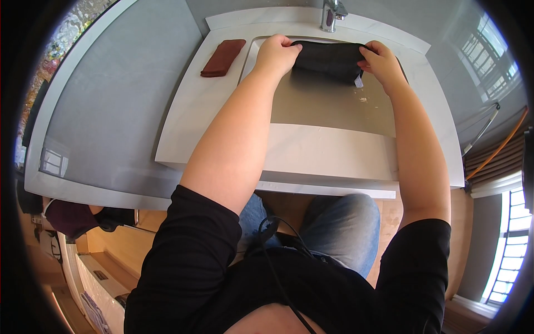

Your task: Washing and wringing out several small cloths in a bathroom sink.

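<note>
Between the left forearm (236,131) and right forearm (420,147), a passage lay open over the near counter (328,153) and basin (331,108). Farther in, the black cloth (327,60), stretched between left hand (276,53) and right hand (380,61), barred the way toward the faucet (331,15). Counter left of the left forearm offered room, up to the folded brown cloth (223,58) at far left; the right strip was narrower.

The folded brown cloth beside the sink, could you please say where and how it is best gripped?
The brown cloth is probably best pinched at its near short end, from the near side: it lies flat on the counter, oblong, with that end uncovered. The left hand is nearer, but holds the black cloth.
</note>
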A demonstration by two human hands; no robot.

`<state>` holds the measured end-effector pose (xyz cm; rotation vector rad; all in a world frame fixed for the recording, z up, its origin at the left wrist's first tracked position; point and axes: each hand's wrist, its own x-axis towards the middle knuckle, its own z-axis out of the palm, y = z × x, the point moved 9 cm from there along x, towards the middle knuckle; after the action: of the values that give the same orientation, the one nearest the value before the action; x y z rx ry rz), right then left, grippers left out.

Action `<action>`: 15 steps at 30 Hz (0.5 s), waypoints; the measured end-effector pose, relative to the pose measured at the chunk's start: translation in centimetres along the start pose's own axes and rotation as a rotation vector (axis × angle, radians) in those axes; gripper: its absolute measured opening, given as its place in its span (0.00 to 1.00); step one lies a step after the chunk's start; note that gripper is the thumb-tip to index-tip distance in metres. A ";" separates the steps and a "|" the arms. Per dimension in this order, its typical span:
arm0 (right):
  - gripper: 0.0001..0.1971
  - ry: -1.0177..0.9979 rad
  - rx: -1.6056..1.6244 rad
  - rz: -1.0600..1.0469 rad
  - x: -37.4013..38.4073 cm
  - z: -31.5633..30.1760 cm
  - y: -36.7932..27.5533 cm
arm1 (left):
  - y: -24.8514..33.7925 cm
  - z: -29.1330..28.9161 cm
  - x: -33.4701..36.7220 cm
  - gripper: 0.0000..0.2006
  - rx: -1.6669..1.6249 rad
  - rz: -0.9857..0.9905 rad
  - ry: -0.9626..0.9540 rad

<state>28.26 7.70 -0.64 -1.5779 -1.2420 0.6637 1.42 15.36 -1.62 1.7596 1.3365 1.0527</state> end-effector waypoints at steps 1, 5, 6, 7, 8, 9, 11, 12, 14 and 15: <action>0.13 -0.003 -0.015 0.004 0.0 0.0 0.0 | -0.1 0.1 0.0 0.16 0.000 0.000 0.000; 0.13 -0.015 -0.063 0.044 -0.5 0.4 -0.3 | -1.1 0.3 0.8 0.15 0.039 0.007 -0.005; 0.13 -0.019 -0.071 0.055 -0.5 0.4 -0.2 | -1.3 0.5 1.0 0.14 0.037 0.016 -0.012; 0.13 -0.024 -0.078 0.066 -0.6 0.4 0.0 | -1.5 0.7 1.2 0.14 0.037 0.016 -0.013; 0.13 -0.024 -0.078 0.067 -0.5 0.4 0.1 | -1.9 1.1 1.4 0.13 0.060 0.003 -0.034; 0.13 -0.031 -0.086 0.071 -0.3 0.5 0.4 | -2.3 1.4 1.6 0.13 0.084 -0.010 -0.056; 0.13 -0.040 -0.093 0.075 -0.1 0.7 0.8 | -2.9 1.8 1.8 0.13 0.112 -0.018 -0.056; 0.13 -0.051 -0.117 0.092 0.0 0.8 1.2 | -3.2 2.1 1.9 0.13 0.137 -0.026 -0.056; 0.12 -0.064 -0.141 0.107 0.4 1.0 1.7 | -3.5 2.4 2.0 0.13 0.159 -0.016 -0.049; 0.13 -0.056 -0.127 0.100 0.5 1.0 2.0 | -3.4 2.6 2.0 0.13 0.179 -0.005 -0.045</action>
<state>28.36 8.59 -2.78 -1.7452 -1.2740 0.7081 2.63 17.96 -5.35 1.8974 1.4436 0.9089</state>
